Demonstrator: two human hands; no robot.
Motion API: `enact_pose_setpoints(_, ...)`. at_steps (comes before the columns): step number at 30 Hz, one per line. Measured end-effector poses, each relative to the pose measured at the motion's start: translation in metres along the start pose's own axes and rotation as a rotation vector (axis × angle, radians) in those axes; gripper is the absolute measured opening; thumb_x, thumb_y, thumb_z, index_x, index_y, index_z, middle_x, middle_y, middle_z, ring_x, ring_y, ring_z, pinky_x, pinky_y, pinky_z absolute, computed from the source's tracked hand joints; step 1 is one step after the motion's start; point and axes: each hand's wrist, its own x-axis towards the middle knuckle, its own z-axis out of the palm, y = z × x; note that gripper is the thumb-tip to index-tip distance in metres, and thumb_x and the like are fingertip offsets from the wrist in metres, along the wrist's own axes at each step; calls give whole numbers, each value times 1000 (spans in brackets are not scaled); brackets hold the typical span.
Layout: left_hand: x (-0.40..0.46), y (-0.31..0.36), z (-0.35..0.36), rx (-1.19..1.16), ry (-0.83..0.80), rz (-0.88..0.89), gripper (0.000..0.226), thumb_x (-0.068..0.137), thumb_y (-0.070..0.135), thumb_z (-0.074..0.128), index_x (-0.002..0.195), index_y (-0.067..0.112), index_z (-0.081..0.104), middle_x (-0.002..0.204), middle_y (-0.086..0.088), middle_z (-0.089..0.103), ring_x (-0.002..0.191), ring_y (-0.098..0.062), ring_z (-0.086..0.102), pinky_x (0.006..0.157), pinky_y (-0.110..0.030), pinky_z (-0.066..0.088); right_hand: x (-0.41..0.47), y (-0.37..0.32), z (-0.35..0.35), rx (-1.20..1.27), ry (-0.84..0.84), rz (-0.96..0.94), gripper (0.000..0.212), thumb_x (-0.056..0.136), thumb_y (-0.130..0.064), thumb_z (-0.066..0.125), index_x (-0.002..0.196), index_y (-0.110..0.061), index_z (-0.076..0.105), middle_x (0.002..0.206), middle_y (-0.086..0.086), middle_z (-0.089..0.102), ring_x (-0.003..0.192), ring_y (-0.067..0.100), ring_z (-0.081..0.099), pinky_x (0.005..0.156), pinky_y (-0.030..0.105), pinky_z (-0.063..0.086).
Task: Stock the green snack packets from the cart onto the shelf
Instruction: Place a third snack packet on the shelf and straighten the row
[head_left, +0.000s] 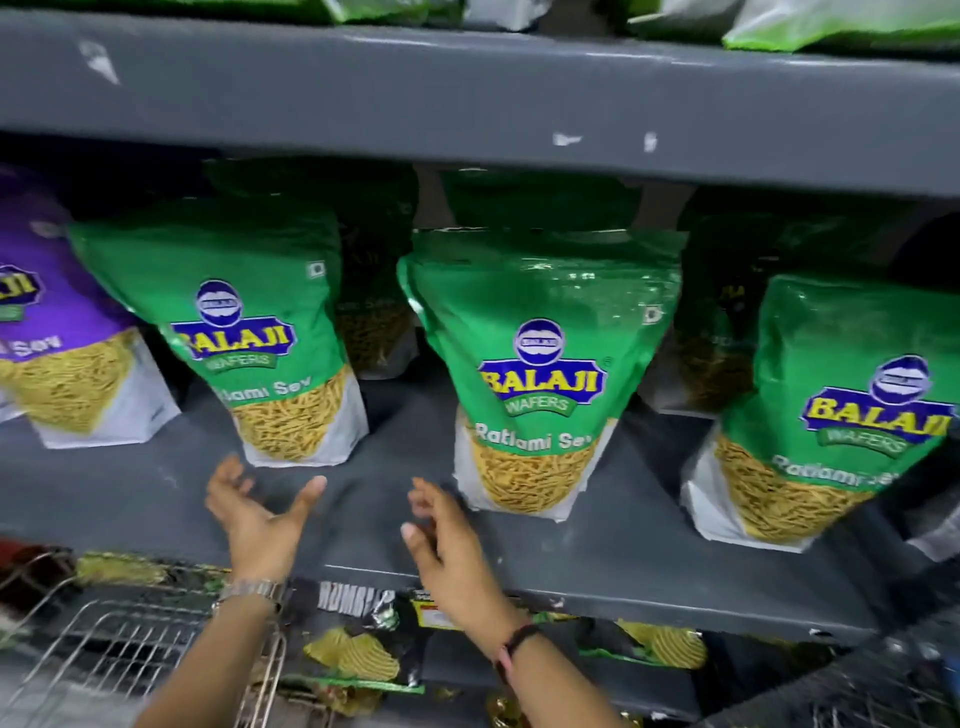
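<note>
On shelf (156, 499): 3 green pkts (540, 364), front.

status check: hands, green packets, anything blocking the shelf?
Left hand and right hand both open, empty, over the shelf front. Three green packets upright in the front row. Nothing blocks the gap between them.

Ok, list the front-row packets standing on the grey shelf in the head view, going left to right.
Purple sev packet → left green Ratlami Sev packet → middle green Ratlami Sev packet → right green Ratlami Sev packet. The darker packets behind them are left out.
</note>
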Motion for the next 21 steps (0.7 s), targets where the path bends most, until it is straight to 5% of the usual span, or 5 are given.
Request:
enact_pose_setpoints(3,34,1,-19,48,-115,-27,98,70,1,70,138,13,0,147,-11,13,136,-26,19,112,-40,19,45,-9,23,-1,-3,81,62,90,-17,49,140,-12,13,151,10,19,138,16,22,115,29,19)
enact_pose_setpoints(7,68,3,-28,103,-344,23,101,70,7,72,139,18,-1,149,-1,13,136,-16,12,108,-31,18,91,-17,38,-37,-11,117,82,84,-17,60,141,-8,1,154,10,7,141,19,8,99,9,6)
enact_pose_setpoints(9,83,-4,-31,56,-457,33,97,63,13,77,137,18,14,147,-13,28,134,-29,30,105,-37,31,105,-17,46,-27,-33,95,83,82,-16,62,141,-9,5,154,8,11,141,19,12,108,18,9)
enact_pose_setpoints(12,88,-12,-33,22,-495,3,86,66,-6,69,134,12,20,139,-20,39,127,-34,39,104,-49,36,109,-16,54,-65,12,61,70,80,-13,63,138,-10,24,148,11,32,135,23,31,112,36,28)
enact_pose_setpoints(21,64,-14,-48,77,-614,86,87,65,4,71,135,11,20,133,-9,40,124,-22,36,101,-37,29,61,-15,55,-135,146,53,58,81,-15,63,131,-12,34,136,13,46,124,27,42,103,38,38)
